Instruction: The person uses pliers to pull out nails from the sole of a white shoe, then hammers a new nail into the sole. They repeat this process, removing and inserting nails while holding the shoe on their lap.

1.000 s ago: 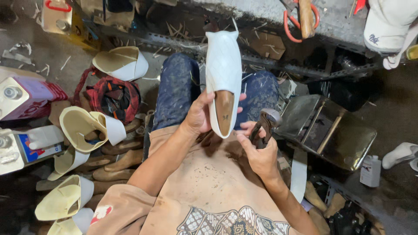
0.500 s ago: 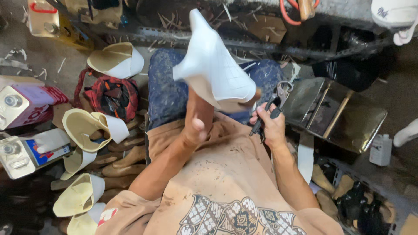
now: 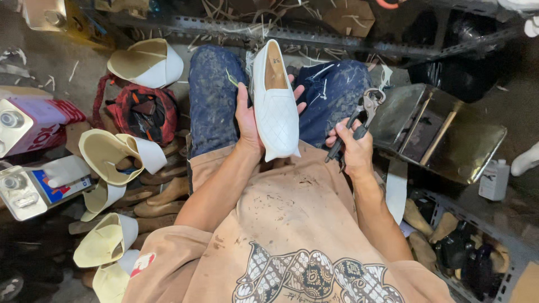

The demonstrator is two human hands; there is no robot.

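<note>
My left hand grips a white quilted slip-on shoe from underneath, upper side facing me, toe pointing toward my body, over my lap in stained blue jeans. My right hand is closed around a pair of dark metal pincers whose jaws point up and away, just to the right of the shoe and not touching it. My tan shirt fills the lower middle of the view.
Several unfinished white and cream shoe uppers lie on the floor to the left, beside metal cans and a red and black bag. A metal stand sits right of my knee. A white bottle stands further right.
The shoe went from sole facing me, through a tilted raised position, to upper side facing me with the toe toward my body. The right hand kept the pincers and shifted slightly right.
</note>
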